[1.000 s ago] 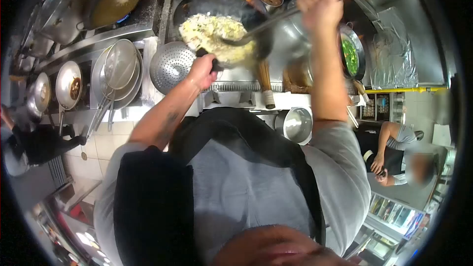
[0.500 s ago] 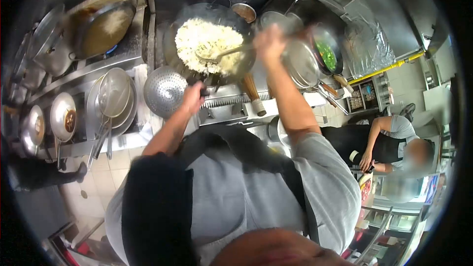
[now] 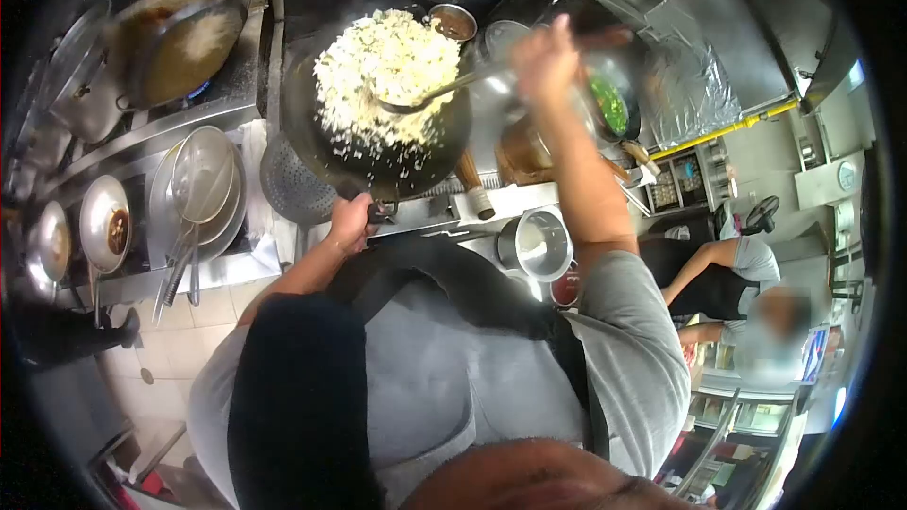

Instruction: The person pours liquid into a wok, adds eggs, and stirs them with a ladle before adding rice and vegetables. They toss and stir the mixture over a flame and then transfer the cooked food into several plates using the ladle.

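My left hand is closed around the dark handle of a black wok. The wok is tilted, and pale rice mixed with egg-like yellow bits is heaped at its far side, with loose grains scattered toward the handle. My right hand, a little blurred, grips the shaft of a ladle whose bowl rests at the near edge of the rice. Beside the wok's far rim stands a small metal bowl of brown contents. A perforated strainer lies partly hidden behind the wok.
Another wok with cloudy liquid sits on the left burner. Strainers and pans lie at left. At right are a pan of chopped greens, a wok brush and a metal pot. A co-worker stands at right.
The wok has tipped and moved slightly left and toward me, and the rice has shifted to its far side. My left hand has come nearer; my right hand has moved right with the ladle.
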{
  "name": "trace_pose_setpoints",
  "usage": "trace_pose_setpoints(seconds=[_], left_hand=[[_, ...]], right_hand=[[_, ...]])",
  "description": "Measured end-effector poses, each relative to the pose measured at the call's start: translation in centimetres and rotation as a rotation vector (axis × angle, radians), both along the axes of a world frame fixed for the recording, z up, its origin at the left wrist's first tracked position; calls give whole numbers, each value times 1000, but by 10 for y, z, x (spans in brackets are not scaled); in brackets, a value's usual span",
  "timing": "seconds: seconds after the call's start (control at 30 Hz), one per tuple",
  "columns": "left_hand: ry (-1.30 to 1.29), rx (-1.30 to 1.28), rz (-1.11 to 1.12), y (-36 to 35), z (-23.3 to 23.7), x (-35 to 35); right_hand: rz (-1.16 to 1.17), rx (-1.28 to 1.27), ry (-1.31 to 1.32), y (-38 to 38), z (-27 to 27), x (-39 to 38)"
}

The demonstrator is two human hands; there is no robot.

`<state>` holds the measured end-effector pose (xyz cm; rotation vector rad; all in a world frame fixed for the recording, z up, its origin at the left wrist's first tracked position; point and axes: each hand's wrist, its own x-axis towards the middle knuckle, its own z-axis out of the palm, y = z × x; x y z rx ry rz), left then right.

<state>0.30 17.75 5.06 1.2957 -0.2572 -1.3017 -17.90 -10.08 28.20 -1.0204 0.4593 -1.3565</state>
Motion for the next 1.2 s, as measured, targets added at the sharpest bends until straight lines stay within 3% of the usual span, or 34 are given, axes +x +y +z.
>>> trace_pose_setpoints(seconds=[0.07, 0.13, 0.17, 0.23, 0.3, 0.33, 0.37, 0.4, 0.47, 0.5, 0.53, 0.57, 0.63, 0.67, 0.73, 0.77, 0.83, 0.9, 0.93, 1.03, 1.07, 1.1, 1.13, 1.17, 1.2], left_hand=[[153, 0, 70, -14, 35, -1], [183, 34, 103, -69, 46, 13], [209, 85, 79, -94, 25, 22], [168, -9, -41, -93, -42, 37], [49, -1, -20, -51, -68, 18], [-13, 52, -88, -17, -52, 7], [-82, 97, -149, 2, -21, 9], [-83, 98, -139, -1, 6, 10], [190, 5, 190, -25, 48, 4], [232, 3, 182, -55, 39, 12], [174, 57, 102, -79, 36, 25], [254, 13, 40, -96, 3, 38], [155, -22, 55, -87, -48, 29], [159, -14, -4, -65, -71, 20], [-83, 66, -171, -7, -67, 11], [65, -98, -85, 9, -72, 1], [112, 18, -67, 9, 58, 6], [224, 101, 131, -52, 68, 14], [204, 74, 112, -80, 60, 19], [147, 8, 3, -92, -44, 32], [99, 28, 4, -71, -35, 24], [60, 59, 5, -40, -25, 9], [97, 8, -64, -19, -60, 7], [51, 54, -115, 1, -18, 5], [163, 4, -64, -1, 10, 6]], right_hand=[[7, -28, 4, 15, 43, -2], [-25, -24, -2, 47, 38, -5], [-107, 35, 4, 50, 5, -6], [-363, -203, 234, 56, -75, 21], [-303, -68, 104, 40, -51, 24], [-235, 83, -15, 29, -39, 22], [-14, 51, -47, -1, -32, 4], [-5, 75, -35, -6, -12, -4], [-26, 91, -40, 23, 37, 7], [-62, 98, -56, 50, 43, 8], [4, -100, 24, 57, 17, 1], [-51, -112, 38, 65, -14, 8], [-146, -40, 9, 61, -83, 32], [-166, 21, -30, 44, -72, 33], [-217, 185, -54, 15, -30, 20], [-126, 157, -33, 5, -2, 13], [54, 29, -6, 11, 33, -3], [67, -51, -57, 44, 33, -6], [-10, -110, -49, 56, 10, 1], [-187, -80, -40, 56, -104, 29], [-254, 107, -27, 46, -87, 34], [-260, 117, -21, 35, -64, 31], [-222, 138, -37, 17, -33, 25], [-178, 155, -57, 3, -5, 18], [-88, 109, -39, -3, 17, 6]])
